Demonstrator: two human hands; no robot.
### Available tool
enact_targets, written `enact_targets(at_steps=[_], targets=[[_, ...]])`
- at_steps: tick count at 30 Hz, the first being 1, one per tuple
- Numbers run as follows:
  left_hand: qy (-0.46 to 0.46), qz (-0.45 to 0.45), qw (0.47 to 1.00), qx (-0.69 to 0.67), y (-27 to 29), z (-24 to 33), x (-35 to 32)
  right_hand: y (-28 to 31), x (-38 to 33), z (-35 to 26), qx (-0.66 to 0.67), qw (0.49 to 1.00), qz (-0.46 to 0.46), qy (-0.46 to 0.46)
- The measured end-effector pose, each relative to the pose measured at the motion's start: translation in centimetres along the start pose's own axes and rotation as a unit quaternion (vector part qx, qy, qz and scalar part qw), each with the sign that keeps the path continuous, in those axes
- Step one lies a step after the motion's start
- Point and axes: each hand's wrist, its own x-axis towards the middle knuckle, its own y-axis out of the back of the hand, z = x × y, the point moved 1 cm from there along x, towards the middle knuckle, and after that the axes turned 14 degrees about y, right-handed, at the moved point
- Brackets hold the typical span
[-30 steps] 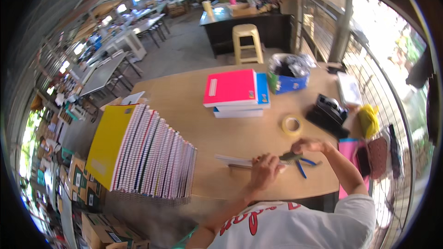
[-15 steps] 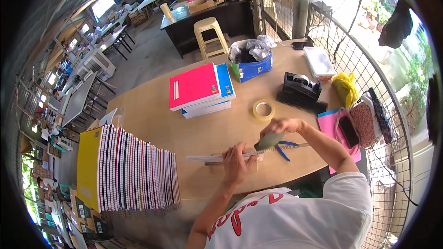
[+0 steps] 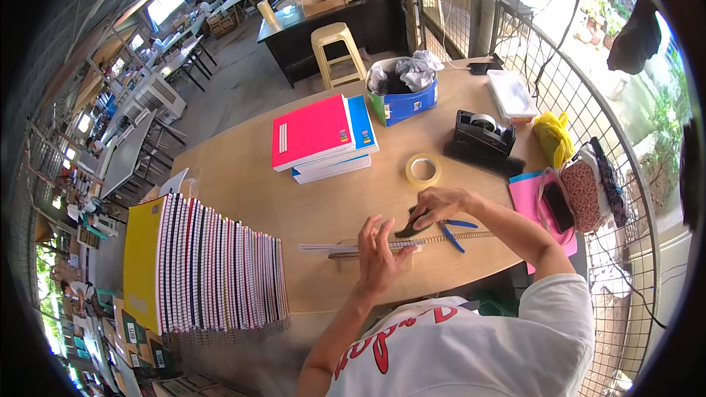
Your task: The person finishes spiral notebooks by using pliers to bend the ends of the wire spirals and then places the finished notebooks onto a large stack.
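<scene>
My left hand (image 3: 377,259) straddles a thin white notebook standing edge-up (image 3: 323,248), thumb on the near side and fingers bent over the far side. A long metal spiral coil (image 3: 474,234) runs along its upper edge and sticks out past its right end. My right hand (image 3: 441,206) grips a dark, rounded tool (image 3: 409,228) of a kind I cannot make out, its lower end at the coil just right of my left fingers. Blue-handled pliers (image 3: 457,237) lie spread on the table beside the coil. Under the notebook is a small wooden piece (image 3: 344,255).
A long row of spiral notebooks (image 3: 220,272) stands at left. Pink and blue notebooks (image 3: 312,132) are stacked farther back. A tape roll (image 3: 423,170), tape dispenser (image 3: 482,132), blue box (image 3: 404,105), yellow bundle (image 3: 553,140) and phone (image 3: 558,206) also occupy the table.
The right hand and its tool have shifted slightly left and no longer look as blurred. My left fingers have lifted and spread a little. The view has tilted slightly.
</scene>
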Motion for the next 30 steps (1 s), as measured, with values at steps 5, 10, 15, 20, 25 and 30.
enact_targets(at_steps=[5,10,15,20,25,30], targets=[[0.018,0.002,1.000,-0.024,0.8,0.3,0.1,-1.5,0.2,1.3,0.261,0.954,0.070,0.127],[0.076,-0.016,0.983,0.164,4.1,-4.7,-0.9,-1.3,0.5,0.1,0.476,0.857,0.125,0.155],[0.026,0.005,0.987,0.161,4.8,-4.1,0.1,-1.6,1.9,1.2,0.219,0.971,0.076,0.063],[0.039,-0.005,0.992,0.117,4.4,-5.3,-0.5,-0.8,3.2,1.1,0.136,0.987,0.079,0.018],[0.029,0.018,0.995,0.089,4.2,-5.6,-0.6,-0.2,4.9,-1.9,-0.042,0.999,-0.002,0.033],[0.060,0.011,0.996,0.064,5.1,-5.6,-0.9,-1.0,6.2,-2.0,0.173,0.977,0.065,0.105]])
